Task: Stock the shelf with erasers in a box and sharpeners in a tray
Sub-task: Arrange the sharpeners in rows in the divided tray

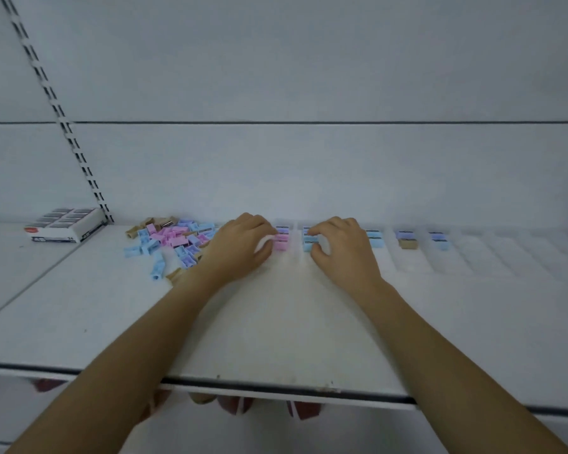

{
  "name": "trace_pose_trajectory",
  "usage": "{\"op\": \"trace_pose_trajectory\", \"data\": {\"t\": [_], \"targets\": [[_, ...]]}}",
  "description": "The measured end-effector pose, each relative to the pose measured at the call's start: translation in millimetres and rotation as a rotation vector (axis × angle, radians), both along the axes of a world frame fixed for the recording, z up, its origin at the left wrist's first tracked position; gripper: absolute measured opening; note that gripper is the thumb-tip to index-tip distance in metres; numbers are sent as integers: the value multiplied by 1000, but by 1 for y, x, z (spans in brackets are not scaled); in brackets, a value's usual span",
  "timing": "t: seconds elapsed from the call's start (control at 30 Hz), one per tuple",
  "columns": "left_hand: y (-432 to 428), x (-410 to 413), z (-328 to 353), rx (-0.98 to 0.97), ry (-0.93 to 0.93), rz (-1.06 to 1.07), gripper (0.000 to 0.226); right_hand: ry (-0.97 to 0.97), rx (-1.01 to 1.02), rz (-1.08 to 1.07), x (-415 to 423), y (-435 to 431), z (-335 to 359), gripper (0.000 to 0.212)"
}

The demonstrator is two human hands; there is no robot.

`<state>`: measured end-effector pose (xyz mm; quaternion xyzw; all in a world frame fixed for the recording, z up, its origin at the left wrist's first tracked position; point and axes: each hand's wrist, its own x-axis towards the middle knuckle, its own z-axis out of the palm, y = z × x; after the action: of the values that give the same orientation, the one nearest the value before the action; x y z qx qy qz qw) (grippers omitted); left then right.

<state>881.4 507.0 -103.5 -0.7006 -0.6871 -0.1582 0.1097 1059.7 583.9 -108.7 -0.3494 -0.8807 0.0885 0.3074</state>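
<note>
Pinches with the left hand (243,244), fingers curled in and closed, the pink sharpener (281,245) at the near end of its lane; pinches likewise with the right hand (341,247), thumb and fingertips closed on the blue sharpener (310,241) one lane over, though too blurred to show the exact contact. Works both pieces into the clear tray (473,257), set along the back of the shelf (276,322) and stretching rightward past three more short stacks (407,239) into bare lanes. Leaves the loose pile of sharpeners (171,239) just left of the left hand, pink, blue, purple and tan mixed, and well apart beyond it the box of erasers (64,224), already on the shelf. Looks far from finished, judging by that pile. To do this step well: press each piece flat and snug against the one behind, dark face up like its neighbours; keep it square to the lane walls; let go only once seated; steady the light tray against sliding; draw from the pile singly, sweeping nothing toward the front edge
</note>
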Motion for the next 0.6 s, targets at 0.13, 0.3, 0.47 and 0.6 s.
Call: {"op": "trace_pose_trajectory", "data": {"t": [0.13,0.3,0.47,0.6], "targets": [[-15,-11,25,46,-4,141,42,96,14,105,-7,-10,3,26],[-66,-54,56,15,37,348,32,-130,51,397,-36,-34,13,35],[-121,-102,80,-69,55,494,35,-394,25,597,-80,-62,32,41],[-147,-140,85,-190,48,490,37,-415,4,611,-118,-88,40,41]]}}
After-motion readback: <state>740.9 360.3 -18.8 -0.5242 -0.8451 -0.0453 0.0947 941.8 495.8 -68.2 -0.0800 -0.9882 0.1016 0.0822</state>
